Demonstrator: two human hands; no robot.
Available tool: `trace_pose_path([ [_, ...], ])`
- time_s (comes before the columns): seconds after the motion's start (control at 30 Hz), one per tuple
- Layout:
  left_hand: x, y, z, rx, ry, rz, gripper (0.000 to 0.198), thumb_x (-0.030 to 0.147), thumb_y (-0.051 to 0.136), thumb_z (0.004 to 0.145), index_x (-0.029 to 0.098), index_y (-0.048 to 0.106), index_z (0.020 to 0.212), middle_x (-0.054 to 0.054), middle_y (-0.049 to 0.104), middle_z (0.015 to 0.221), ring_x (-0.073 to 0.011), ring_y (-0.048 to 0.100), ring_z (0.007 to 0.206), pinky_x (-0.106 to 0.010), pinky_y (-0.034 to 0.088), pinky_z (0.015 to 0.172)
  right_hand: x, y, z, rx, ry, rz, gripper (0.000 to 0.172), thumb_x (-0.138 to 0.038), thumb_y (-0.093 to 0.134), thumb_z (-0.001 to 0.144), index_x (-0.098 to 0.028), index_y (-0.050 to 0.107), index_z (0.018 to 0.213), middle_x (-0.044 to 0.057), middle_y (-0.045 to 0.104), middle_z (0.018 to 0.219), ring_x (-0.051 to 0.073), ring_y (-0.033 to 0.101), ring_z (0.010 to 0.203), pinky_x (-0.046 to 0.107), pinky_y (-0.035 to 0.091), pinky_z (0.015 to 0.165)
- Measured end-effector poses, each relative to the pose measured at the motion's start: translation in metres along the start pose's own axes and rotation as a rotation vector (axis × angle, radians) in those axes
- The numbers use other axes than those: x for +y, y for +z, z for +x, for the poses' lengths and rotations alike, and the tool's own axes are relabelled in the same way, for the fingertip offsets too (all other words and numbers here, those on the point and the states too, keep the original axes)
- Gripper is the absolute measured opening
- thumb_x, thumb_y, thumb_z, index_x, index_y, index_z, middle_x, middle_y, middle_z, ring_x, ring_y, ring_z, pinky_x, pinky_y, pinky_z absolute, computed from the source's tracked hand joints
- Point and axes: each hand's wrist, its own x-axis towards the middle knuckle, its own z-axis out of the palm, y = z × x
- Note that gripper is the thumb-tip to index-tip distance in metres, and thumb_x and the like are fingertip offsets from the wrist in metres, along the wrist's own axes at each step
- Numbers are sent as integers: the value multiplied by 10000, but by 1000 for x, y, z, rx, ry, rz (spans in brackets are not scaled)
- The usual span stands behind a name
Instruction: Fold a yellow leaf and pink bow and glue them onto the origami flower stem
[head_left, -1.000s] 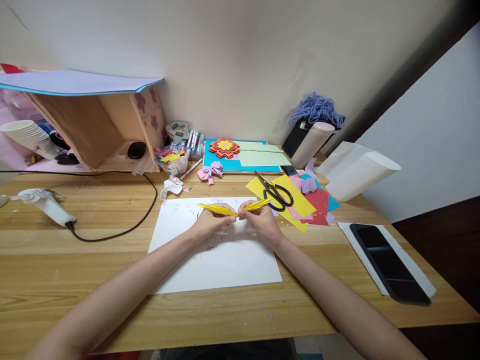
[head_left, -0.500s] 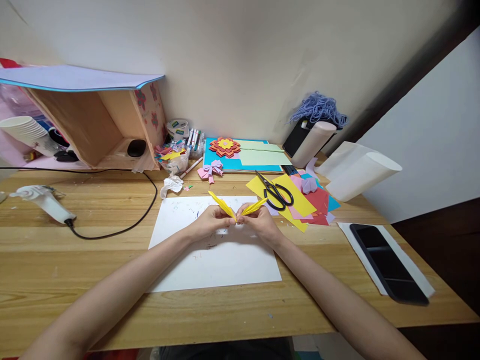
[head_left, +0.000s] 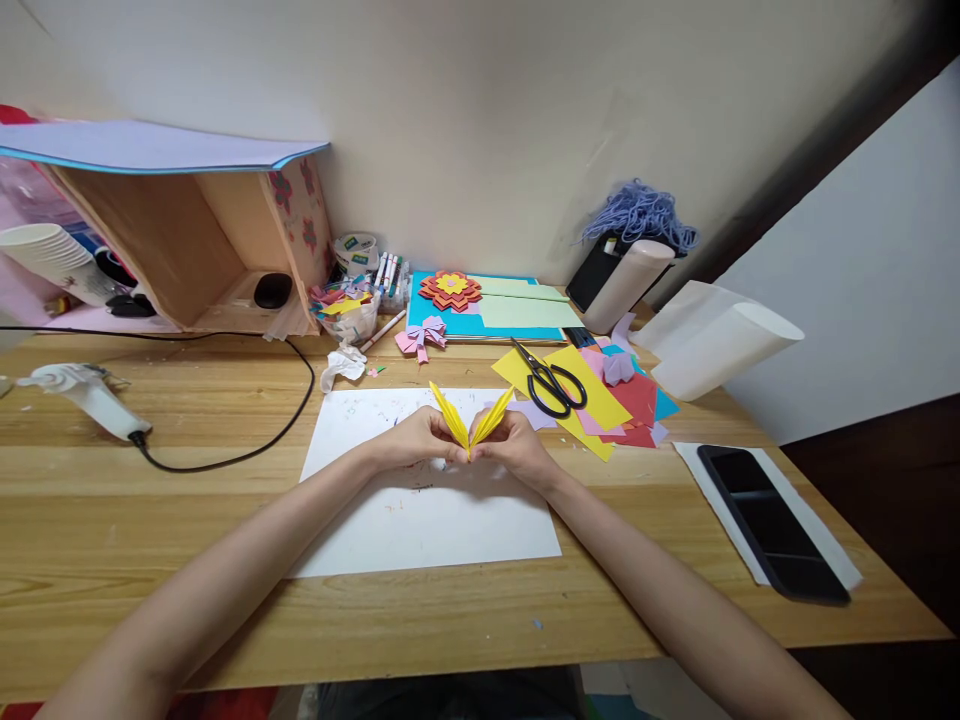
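A folded yellow paper strip [head_left: 470, 419] is bent into a V, its two pointed ends sticking up. My left hand [head_left: 416, 440] pinches the left half and my right hand [head_left: 514, 448] pinches the right half, fingertips meeting at the fold. Both hands hover just over a white sheet [head_left: 427, 515] marked with scribbles, lying on the wooden desk [head_left: 187, 540].
Black scissors [head_left: 551, 383] lie on coloured paper scraps [head_left: 622, 400] to the right. A glue gun [head_left: 82, 395] with a black cord sits at the left. A phone [head_left: 769, 520], a white roll [head_left: 712, 340], a cardboard box [head_left: 187, 250] and paper flowers [head_left: 448, 290] line the back.
The strip lay nearly flat a second ago. Both hands have turned its halves upward and together, so it now forms a narrow V.
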Motion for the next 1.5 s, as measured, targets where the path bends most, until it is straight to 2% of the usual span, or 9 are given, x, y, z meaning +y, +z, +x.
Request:
trace_pose_path([
  [0.27,4,-4,-1,-77,-5,-15,186,312,705,645,131,695,684,-5,610,624,-93,490,590,-207,356,593,3,-7,1,-5,-120,-101,217,-248,797,534,-170,610,610,-11,605,617,121,561,584,236,430,558],
  [0.5,3,-5,-4,-205,-98,-149,199,319,693,658,130,681,718,-18,585,649,-103,482,598,-224,348,595,1,-6,-1,-68,-124,-154,212,-240,790,554,-172,608,639,-7,611,654,121,565,608,239,439,577],
  [0.6,2,-4,-5,-202,-83,-168,195,311,684,669,129,681,737,-13,570,641,-95,459,584,-219,324,571,1,-3,-1,-23,-124,-146,253,-240,805,520,-173,590,636,-20,596,636,114,554,591,233,440,566],
  [0.8,2,1,-6,-40,24,-126,251,334,693,648,131,683,797,-39,613,748,-125,496,655,-227,329,593,6,0,3,91,-93,-65,341,-290,815,486,-185,572,700,-31,573,681,113,561,634,236,466,609],
  [0.9,0,5,-4,75,46,-142,310,350,695,647,127,669,862,-39,604,740,-105,471,597,-212,300,528,7,1,4,155,-116,-36,363,-324,807,496,-190,573,739,-18,584,714,129,573,681,256,483,649],
  [1.13,0,16,3,415,98,-111,271,367,696,649,143,677,800,0,591,650,-61,417,508,-192,276,473,2,13,-3,350,-224,-99,203,-269,760,601,-192,613,719,-5,601,735,127,577,694,267,502,681],
  [1.27,3,19,4,452,80,-107,264,379,709,624,141,681,733,28,552,551,-42,364,431,-197,285,450,-1,15,-5,397,-277,-189,139,-266,731,643,-195,640,721,2,609,735,139,588,704,280,505,685],
  [1.4,3,19,4,505,50,-98,269,385,727,601,134,658,670,33,524,492,-63,423,445,-210,343,482,-3,11,-6,408,-344,-345,78,-257,681,704,-187,666,736,26,622,745,158,595,726,292,501,681],
  [1.5,5,19,2,488,53,-51,275,406,698,635,135,656,661,7,561,533,-100,501,526,-234,412,555,-5,7,-6,432,-399,-508,55,-237,637,746,-190,667,748,26,627,731,157,592,716,288,491,671],
])
